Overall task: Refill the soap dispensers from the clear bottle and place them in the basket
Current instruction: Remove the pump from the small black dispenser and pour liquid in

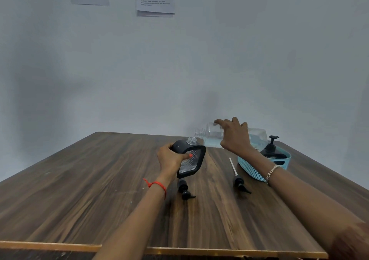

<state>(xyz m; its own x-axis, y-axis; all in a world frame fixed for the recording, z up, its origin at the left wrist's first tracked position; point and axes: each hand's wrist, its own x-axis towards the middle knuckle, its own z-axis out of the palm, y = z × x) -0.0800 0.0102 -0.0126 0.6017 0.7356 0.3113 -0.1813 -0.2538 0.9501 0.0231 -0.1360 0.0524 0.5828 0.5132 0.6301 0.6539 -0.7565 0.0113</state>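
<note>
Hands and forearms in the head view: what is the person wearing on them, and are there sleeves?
No sleeves show; both forearms are bare. The left hand has a thin red thread tied at its wrist, with a loose end sticking out, and red polish on the thumbnail. The right hand has a slim, pale metallic bracelet at its wrist.

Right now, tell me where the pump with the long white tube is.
The pump with the white tube lies flat on the table, right of centre, just left of the blue basket.
</note>
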